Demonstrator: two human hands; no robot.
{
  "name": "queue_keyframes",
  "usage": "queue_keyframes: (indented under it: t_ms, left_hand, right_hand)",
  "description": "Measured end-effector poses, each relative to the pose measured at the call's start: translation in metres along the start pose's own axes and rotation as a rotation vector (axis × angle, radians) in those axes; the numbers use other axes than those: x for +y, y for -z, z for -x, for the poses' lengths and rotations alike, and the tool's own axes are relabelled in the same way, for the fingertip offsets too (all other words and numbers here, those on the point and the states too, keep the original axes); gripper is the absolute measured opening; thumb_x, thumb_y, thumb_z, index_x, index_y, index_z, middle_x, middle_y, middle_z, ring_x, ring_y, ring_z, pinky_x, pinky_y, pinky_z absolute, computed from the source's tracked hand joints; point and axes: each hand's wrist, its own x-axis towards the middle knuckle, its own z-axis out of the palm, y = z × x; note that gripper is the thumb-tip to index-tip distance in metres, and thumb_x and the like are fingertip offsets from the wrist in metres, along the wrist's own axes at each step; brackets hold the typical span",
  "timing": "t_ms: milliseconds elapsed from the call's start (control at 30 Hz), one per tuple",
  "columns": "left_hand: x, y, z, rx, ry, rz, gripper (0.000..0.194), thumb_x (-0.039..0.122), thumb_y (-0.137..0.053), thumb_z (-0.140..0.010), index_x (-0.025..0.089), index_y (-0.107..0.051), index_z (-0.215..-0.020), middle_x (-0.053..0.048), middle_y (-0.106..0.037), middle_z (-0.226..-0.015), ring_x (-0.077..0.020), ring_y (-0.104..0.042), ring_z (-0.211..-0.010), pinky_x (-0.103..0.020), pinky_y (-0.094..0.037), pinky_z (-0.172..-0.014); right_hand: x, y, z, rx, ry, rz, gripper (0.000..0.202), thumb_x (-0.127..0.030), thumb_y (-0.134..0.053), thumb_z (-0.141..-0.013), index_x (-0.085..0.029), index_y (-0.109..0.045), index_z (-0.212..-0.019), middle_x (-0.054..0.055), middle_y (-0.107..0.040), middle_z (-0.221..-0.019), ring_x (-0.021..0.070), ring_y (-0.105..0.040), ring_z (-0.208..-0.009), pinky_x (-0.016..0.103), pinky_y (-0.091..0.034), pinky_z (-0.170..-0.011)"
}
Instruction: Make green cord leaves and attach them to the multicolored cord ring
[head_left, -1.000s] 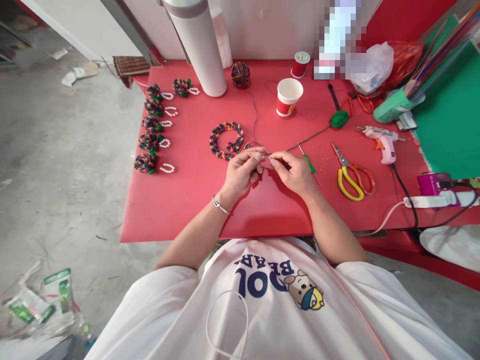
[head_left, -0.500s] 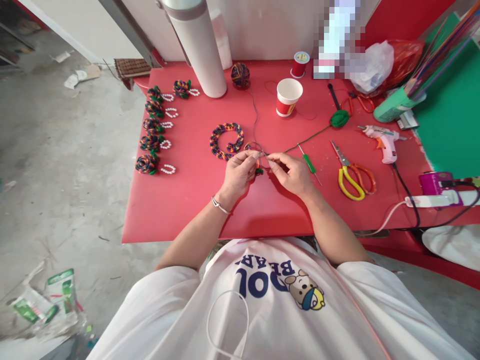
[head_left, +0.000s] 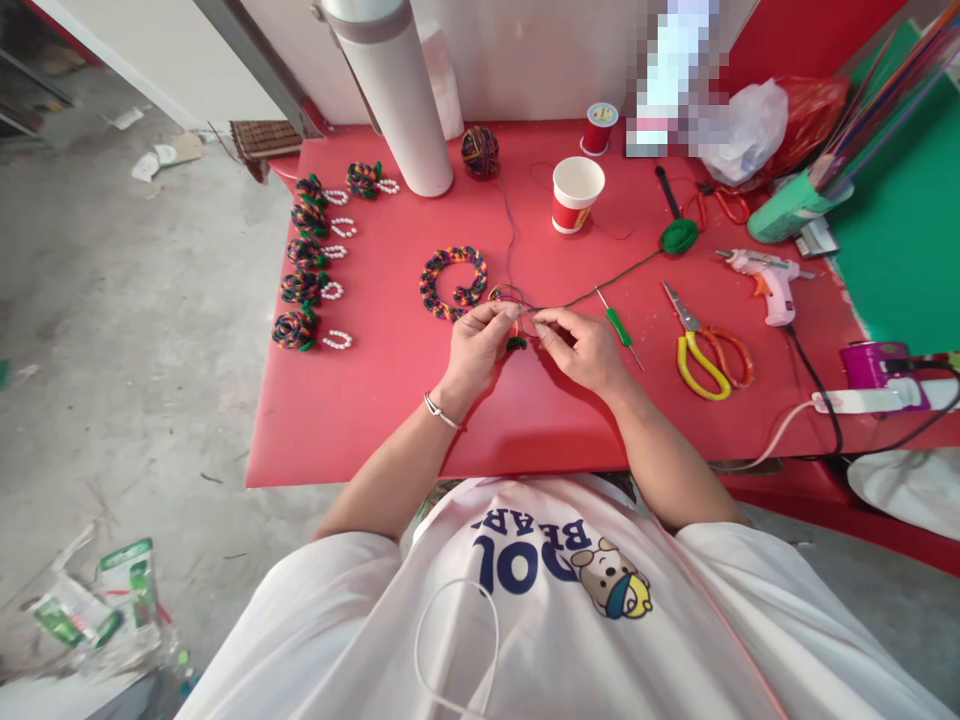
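My left hand (head_left: 480, 345) pinches the yarn between thumb and forefinger, and my right hand (head_left: 577, 345) pinches it just to the right. A green yarn (head_left: 626, 272) runs from between my fingers to a green yarn ball (head_left: 679, 237). Multicoloured yarn trails up to a multicoloured yarn ball (head_left: 481, 152). Behind my left hand lies a curled multicoloured braided strip (head_left: 431, 280). A small green piece (head_left: 516, 343) hangs beside my left fingers. Right of my right hand is a green-handled crochet hook (head_left: 619, 328). The exact knot or stitch between my fingertips is too small to make out.
Several yarn flowers (head_left: 295, 329) with white bead loops (head_left: 337, 340) line the left side. A paper cup (head_left: 577, 195), a white flask (head_left: 397, 100) and a thread spool (head_left: 600, 128) stand behind. Scissors (head_left: 703, 355) and a pink glue gun (head_left: 772, 285) lie right.
The hands keep nearly the same pinched pose, with the yarn between them. Only a slight shift of the whole view shows; the objects on the table stay in place.
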Motion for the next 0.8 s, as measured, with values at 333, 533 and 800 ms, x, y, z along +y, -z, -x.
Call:
queue_keyframes:
  t_ms: [333,533,800]
  left_hand:
    - [-0.0023,-0.0007,-0.0009,0.054,-0.037,-0.039,0.028,0.040,-0.092,-0.066,0.018,-0.079,-0.077,0.007,-0.045,-0.050,-0.0039,-0.031,-0.045,-0.020,-0.025,-0.043]
    - [-0.0034,0.0003,-0.0024,0.053,-0.033,-0.028,0.027,0.039,-0.093,-0.065,0.017,-0.080,-0.077,0.006,-0.048,-0.053,-0.0035,-0.032,-0.045,-0.019,-0.023,-0.042]
    - [-0.0053,0.0022,-0.0026,0.054,-0.032,-0.040,0.027,0.039,-0.093,-0.068,0.018,-0.079,-0.078,0.006,-0.048,-0.054,-0.0039,-0.032,-0.044,-0.020,-0.023,-0.042]
  right_hand:
    - [0.0005,-0.0045,0.0020,0.065,0.023,0.084,0.022,-0.034,-0.061,-0.101,-0.024,-0.079,-0.109,0.006,-0.085,-0.096,0.0180,-0.075,-0.077,0.030,-0.057,-0.075]
    - [-0.0001,-0.0049,0.0022,0.056,0.036,0.077,0.024,-0.036,-0.059,-0.102,-0.024,-0.079,-0.109,0.006,-0.085,-0.097,0.0186,-0.077,-0.079,0.030,-0.058,-0.077]
    - [0.0027,-0.0067,0.0018,0.050,0.033,0.078,0.023,-0.035,-0.059,-0.102,-0.024,-0.079,-0.110,0.007,-0.086,-0.101,0.0207,-0.079,-0.086,0.032,-0.060,-0.082]
